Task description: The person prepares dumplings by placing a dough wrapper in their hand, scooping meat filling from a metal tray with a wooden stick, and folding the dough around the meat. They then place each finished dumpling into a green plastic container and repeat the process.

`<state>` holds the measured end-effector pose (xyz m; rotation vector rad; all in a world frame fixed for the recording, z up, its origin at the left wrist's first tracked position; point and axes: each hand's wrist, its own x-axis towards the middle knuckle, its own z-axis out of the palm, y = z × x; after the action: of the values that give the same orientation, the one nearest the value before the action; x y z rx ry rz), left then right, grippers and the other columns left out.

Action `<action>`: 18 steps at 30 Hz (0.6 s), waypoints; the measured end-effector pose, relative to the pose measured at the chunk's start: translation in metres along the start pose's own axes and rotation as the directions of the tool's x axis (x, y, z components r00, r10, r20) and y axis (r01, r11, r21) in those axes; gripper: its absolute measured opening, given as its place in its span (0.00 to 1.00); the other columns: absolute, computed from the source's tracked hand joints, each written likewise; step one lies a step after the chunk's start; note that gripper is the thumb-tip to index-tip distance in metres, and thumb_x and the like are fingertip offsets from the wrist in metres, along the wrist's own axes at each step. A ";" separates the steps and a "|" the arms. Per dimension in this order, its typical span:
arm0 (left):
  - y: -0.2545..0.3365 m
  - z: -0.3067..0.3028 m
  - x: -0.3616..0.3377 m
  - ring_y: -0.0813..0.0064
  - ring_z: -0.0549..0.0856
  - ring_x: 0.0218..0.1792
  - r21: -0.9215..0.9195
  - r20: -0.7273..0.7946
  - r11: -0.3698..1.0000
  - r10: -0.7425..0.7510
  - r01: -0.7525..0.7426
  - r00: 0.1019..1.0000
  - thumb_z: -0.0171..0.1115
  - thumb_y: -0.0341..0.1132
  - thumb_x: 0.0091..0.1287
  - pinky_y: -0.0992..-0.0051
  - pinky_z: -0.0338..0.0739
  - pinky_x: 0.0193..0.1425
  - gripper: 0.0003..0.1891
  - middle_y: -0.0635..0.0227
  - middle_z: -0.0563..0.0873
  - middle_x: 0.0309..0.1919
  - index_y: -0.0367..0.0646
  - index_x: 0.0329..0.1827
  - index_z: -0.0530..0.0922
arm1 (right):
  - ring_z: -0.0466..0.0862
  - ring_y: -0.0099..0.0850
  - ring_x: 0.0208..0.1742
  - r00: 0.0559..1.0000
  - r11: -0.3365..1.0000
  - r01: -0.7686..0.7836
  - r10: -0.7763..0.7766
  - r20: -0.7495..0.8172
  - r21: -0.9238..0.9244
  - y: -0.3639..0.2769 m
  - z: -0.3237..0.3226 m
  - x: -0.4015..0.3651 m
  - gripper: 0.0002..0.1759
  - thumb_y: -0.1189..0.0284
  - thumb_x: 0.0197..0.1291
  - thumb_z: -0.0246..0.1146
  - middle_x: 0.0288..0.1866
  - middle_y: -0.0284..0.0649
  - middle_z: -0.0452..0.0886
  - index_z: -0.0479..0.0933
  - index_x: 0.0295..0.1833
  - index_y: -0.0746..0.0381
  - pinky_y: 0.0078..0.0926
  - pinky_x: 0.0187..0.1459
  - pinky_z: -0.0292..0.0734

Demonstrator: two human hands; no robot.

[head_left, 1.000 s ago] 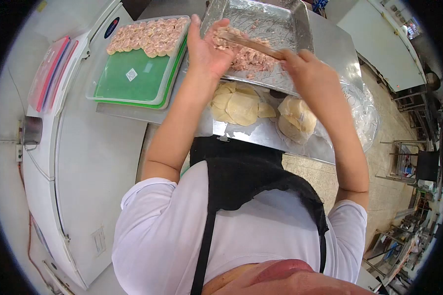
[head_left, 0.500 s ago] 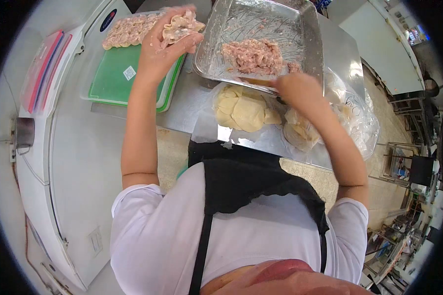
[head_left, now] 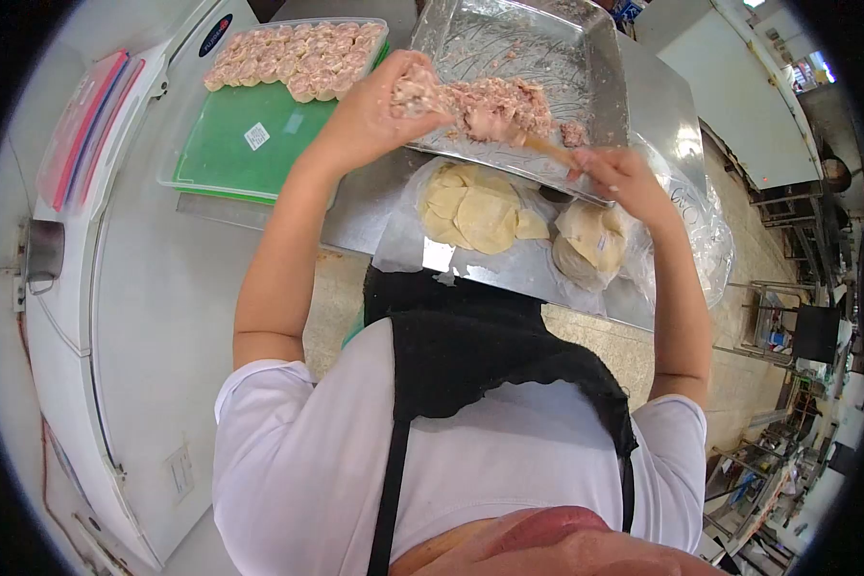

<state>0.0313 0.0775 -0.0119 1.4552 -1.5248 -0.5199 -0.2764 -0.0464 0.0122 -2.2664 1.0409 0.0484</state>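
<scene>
Shiny steel makes up the worktop [head_left: 658, 106] in front of me, and a big white freezer [head_left: 173, 317] stands on the far left. Near the freezer's edge I see flat lids [head_left: 82, 134] with pink and blue rims. Next to them sits a clear box [head_left: 187, 178] with green under it. Rows of finished dumplings [head_left: 293, 58] fill its far end.

Then comes my left hand [head_left: 379, 110]. Its grip is curled around a small filled wrapper [head_left: 415, 94]. The hand hangs over the near left corner of the metal tray [head_left: 538, 38]. A pile of pink meat filling [head_left: 504, 104] lies in the tray, just beside that hand. A wooden stick [head_left: 550, 149] pokes into the pile. My right hand [head_left: 627, 178] has the other end of the stick, with its grip pinching it, at the tray's near edge.

Closer to my body, round wrappers [head_left: 475, 211] lie in a loose stack on clear plastic. To the right of them a second stack [head_left: 590, 240] sits inside a plastic bag [head_left: 701, 230]. I wear a white shirt and a black apron [head_left: 480, 355].
</scene>
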 end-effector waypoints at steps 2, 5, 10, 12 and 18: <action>0.007 0.014 0.003 0.77 0.81 0.48 -0.075 -0.031 0.989 0.125 -0.127 0.992 0.76 0.34 0.55 0.74 0.75 0.56 0.22 0.71 0.86 0.42 0.44 0.52 0.79 | 0.71 0.24 0.27 0.991 0.951 -0.013 0.054 -0.124 0.309 -0.009 -0.014 -0.018 0.20 0.57 0.70 0.58 0.24 0.39 0.75 0.86 0.45 0.61 0.26 0.32 0.69; 0.019 0.030 0.009 0.76 0.83 0.43 -0.053 -0.028 0.970 0.236 -0.237 0.971 0.76 0.34 0.55 0.76 0.76 0.52 0.18 0.72 0.86 0.42 0.42 0.47 0.81 | 0.76 0.28 0.30 0.951 0.944 0.201 -0.124 -0.284 0.260 -0.035 -0.015 -0.035 0.19 0.59 0.69 0.59 0.30 0.41 0.79 0.85 0.47 0.63 0.27 0.33 0.71; 0.037 0.034 0.023 0.75 0.84 0.45 0.042 0.318 0.967 0.225 -0.251 0.921 0.76 0.34 0.55 0.75 0.78 0.52 0.19 0.67 0.87 0.45 0.39 0.48 0.82 | 0.81 0.38 0.35 0.828 0.900 0.412 -0.435 -0.353 -0.142 -0.025 -0.003 -0.030 0.17 0.61 0.67 0.61 0.37 0.44 0.83 0.83 0.51 0.61 0.31 0.38 0.75; 0.019 0.044 0.021 0.75 0.84 0.43 -0.053 0.272 0.976 0.217 -0.210 0.937 0.76 0.37 0.55 0.74 0.78 0.51 0.20 0.65 0.87 0.44 0.40 0.49 0.82 | 0.83 0.44 0.38 0.899 0.935 0.284 -0.337 -0.281 -0.212 -0.008 -0.024 -0.033 0.16 0.61 0.66 0.62 0.38 0.44 0.84 0.83 0.54 0.56 0.36 0.41 0.76; 0.003 0.055 0.029 0.74 0.83 0.44 -0.191 0.292 0.972 0.190 -0.138 0.937 0.76 0.31 0.54 0.72 0.77 0.53 0.21 0.62 0.87 0.43 0.36 0.49 0.80 | 0.84 0.44 0.43 0.858 0.906 0.417 -0.417 -0.299 -0.068 -0.003 0.007 -0.032 0.17 0.62 0.64 0.64 0.45 0.46 0.85 0.82 0.54 0.60 0.36 0.46 0.78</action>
<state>-0.0121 0.0350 -0.0263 1.1422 -1.7827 -0.7826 -0.2950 -0.0192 0.0172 -2.5036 0.6661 -0.5033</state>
